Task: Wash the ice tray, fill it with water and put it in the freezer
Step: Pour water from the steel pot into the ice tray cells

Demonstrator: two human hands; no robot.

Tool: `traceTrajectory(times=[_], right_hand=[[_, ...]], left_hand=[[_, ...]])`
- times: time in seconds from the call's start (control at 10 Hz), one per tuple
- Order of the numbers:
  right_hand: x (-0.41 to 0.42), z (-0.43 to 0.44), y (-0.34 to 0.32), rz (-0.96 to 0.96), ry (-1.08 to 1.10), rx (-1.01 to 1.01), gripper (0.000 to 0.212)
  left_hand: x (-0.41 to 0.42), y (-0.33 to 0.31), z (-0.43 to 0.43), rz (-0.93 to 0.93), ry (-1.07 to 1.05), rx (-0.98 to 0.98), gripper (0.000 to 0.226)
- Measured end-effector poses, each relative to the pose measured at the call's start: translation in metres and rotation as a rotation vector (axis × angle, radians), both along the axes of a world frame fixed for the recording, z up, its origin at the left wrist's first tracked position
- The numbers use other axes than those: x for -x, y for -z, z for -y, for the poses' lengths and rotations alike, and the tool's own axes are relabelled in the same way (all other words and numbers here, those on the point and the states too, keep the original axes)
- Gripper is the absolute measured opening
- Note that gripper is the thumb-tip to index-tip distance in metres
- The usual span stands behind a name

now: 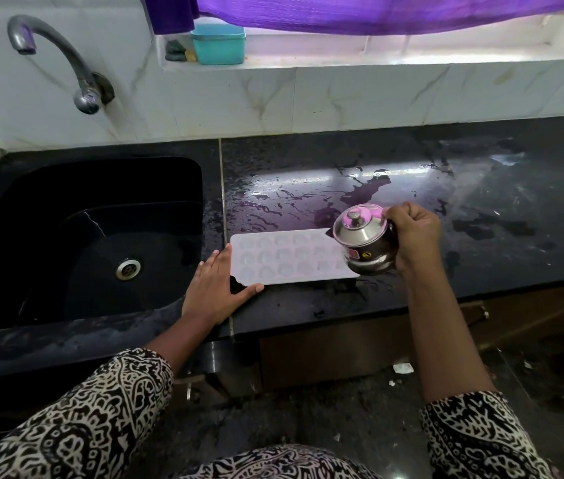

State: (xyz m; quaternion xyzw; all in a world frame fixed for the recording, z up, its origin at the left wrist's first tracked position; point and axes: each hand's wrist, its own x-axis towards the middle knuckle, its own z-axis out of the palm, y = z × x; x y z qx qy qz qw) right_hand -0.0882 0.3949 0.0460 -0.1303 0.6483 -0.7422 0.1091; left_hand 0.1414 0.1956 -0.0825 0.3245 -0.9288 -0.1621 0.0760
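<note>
A white ice tray (pixel 284 257) with several round cups lies flat on the wet black counter (pixel 481 209), just right of the sink. My left hand (pixel 216 288) rests flat on the counter with straight fingers touching the tray's left end. My right hand (pixel 412 236) grips the handle of a small lidded steel jug (pixel 363 243), held tilted over the tray's right end with its spout toward the cups. The jug hides the tray's right end.
A black sink (pixel 83 236) with a steel drain sits at the left, under a curved tap (pixel 63 60) on the wall. A teal box (pixel 218 43) stands on the window ledge. Water puddles spread across the counter behind the tray.
</note>
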Motion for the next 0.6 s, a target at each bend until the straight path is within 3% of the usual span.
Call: traceTrajectory(times=[0.2, 0.6], right_hand=[[-0.0010, -0.0102, 0.0035, -0.078, 0.012, -0.121, 0.040], [-0.0034, -0.0126, 0.0018, -0.346, -0.006, -0.436, 0.039]], left_hand=[[-0.0002, -0.0004, -0.0005, 0.007, -0.002, 0.003, 0.119], [-0.0003, -0.0011, -0.0013, 0.002, 0.001, 0.002, 0.119]])
